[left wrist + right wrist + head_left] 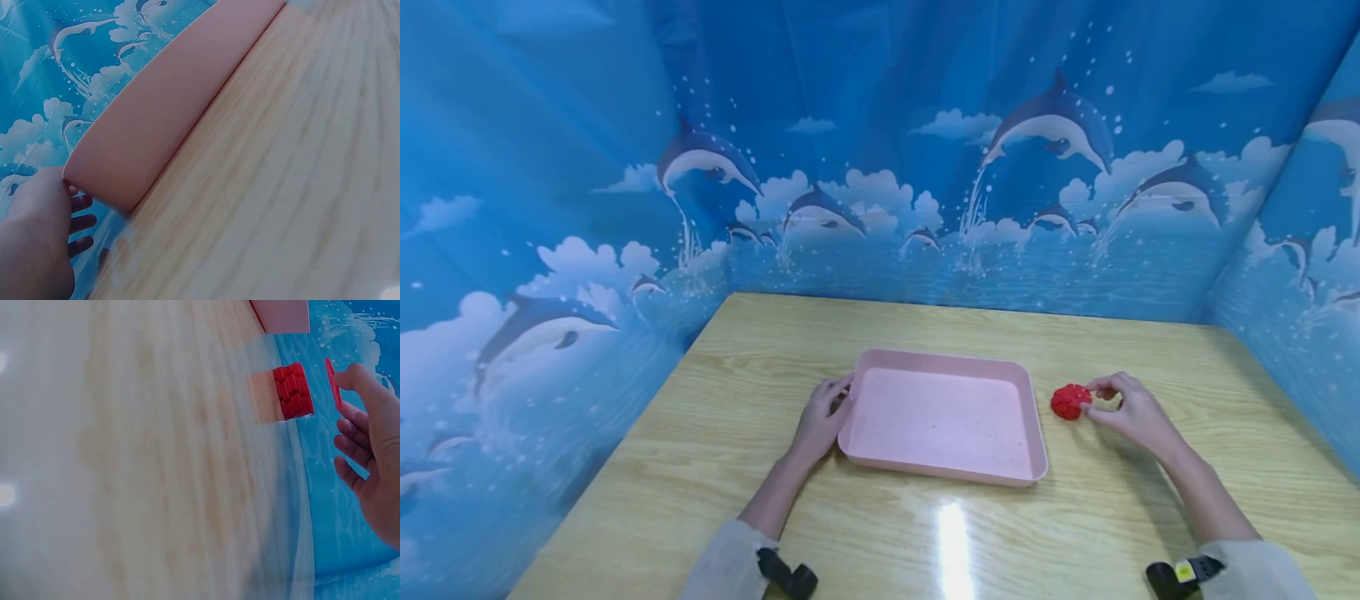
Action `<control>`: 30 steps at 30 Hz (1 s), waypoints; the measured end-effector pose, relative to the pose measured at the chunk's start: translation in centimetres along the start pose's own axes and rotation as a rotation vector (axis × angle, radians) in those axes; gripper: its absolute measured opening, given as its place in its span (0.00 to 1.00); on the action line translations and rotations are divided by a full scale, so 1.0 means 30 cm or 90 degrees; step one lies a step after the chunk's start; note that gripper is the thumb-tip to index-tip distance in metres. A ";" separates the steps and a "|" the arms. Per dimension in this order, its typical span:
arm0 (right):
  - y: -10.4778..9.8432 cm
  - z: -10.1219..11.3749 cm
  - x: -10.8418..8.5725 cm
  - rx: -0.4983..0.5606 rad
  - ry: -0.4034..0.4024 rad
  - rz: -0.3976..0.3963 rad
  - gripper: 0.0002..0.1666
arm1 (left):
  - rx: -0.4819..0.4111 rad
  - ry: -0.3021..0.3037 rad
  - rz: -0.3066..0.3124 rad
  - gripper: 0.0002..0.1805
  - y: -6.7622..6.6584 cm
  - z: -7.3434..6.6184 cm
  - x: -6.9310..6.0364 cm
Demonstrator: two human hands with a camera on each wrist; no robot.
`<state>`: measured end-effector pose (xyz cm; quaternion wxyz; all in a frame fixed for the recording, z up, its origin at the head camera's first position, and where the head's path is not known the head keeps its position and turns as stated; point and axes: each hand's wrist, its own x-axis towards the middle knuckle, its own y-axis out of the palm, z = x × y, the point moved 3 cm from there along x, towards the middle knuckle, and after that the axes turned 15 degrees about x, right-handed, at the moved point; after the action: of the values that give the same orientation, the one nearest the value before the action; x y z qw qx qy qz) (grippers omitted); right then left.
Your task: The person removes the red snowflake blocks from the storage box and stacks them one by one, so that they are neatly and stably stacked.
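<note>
A shallow pink tray [943, 421] lies on the table in the head view. My left hand [820, 423] rests at its left side, fingertips touching the outer wall and rim; in the left wrist view several loosely bent fingers [81, 223] show beside the tray's corner. To the tray's right stands a short stack of notched red discs [293, 391]. Between thumb and finger my right hand [1135, 418] pinches one thin red disc [333, 382]. In the right wrist view a gap separates this disc from the stack; from the head they overlap.
The wooden table [760, 350] carries the tray and the red stack. A blue dolphin-print sheet [880, 150] hangs along its back and sides. Light glares off the tabletop in front of the tray.
</note>
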<state>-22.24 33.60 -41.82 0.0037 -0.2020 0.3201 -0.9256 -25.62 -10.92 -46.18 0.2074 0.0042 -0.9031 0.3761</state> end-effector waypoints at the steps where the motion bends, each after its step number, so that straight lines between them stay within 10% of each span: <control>1: 0.002 -0.004 0.001 -0.001 -0.002 0.000 0.16 | 0.001 0.000 0.001 0.20 0.000 0.001 0.000; 30: 0.030 -0.053 0.006 -0.025 0.041 0.006 0.17 | -0.010 0.003 0.006 0.20 0.002 0.001 0.000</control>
<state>-23.13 33.80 -43.41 -0.0064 -0.1707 0.3391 -0.9251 -25.65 -10.90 -46.22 0.2078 -0.0024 -0.9056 0.3698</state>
